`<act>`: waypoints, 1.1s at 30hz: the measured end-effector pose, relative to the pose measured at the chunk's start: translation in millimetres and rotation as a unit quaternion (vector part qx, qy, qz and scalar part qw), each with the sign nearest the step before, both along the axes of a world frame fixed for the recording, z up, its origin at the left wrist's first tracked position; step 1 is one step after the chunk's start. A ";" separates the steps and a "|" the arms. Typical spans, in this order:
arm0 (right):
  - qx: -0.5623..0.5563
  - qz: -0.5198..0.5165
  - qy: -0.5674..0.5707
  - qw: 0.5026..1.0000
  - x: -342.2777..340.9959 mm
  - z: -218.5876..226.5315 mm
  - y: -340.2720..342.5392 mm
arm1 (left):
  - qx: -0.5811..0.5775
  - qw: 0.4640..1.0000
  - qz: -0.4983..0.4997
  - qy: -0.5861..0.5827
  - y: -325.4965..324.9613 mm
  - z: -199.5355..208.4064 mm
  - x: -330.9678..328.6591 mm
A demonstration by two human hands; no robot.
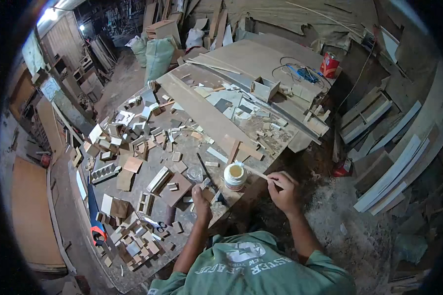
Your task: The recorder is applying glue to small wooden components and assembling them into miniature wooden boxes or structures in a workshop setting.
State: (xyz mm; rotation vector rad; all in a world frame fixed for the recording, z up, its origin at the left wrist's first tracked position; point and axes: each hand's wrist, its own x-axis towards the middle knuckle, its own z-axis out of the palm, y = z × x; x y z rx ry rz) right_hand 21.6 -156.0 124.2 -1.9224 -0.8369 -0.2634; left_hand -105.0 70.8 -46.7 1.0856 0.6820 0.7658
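My right hand (pixel 283 191) is closed around the pale handle of a thin brush (pixel 255 171). The brush's whitish tip rests at the mouth of a white jar (pixel 235 183) that holds something yellowish. The jar stands at the near right edge of the cluttered worktable (pixel 194 118). To its left, my left hand (pixel 201 202) is closed on a small wooden block (pixel 205 183), which sticks out above the fingers. Just beyond that hand are a clear plastic cup (pixel 195 173) and a dark, thin-handled tool (pixel 202 161). A flat brown board (pixel 175 189) lies left of it.
Many wood offcuts (pixel 138 246) cover the table's left side. A handsaw (pixel 94 216) with an orange grip lies along the left edge, scissors (pixel 155 223) nearer the middle. Long planks (pixel 204 110) and an open wooden box (pixel 264 89) lie farther back. White strips (pixel 391 172) lean at right.
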 end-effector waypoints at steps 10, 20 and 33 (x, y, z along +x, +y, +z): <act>-0.173 0.127 -0.079 0.973 60.2 -12.2 54.2 | -0.048 0.996 0.067 -0.028 9.8 -1.7 -34.2; -0.245 0.343 -0.208 0.883 -39.9 29.4 145.2 | -0.068 0.998 0.005 -0.001 -1.1 3.8 -46.5; -0.282 0.378 0.236 0.849 -70.2 -108.8 65.1 | -0.207 0.971 0.021 -0.119 -9.3 0.6 -84.3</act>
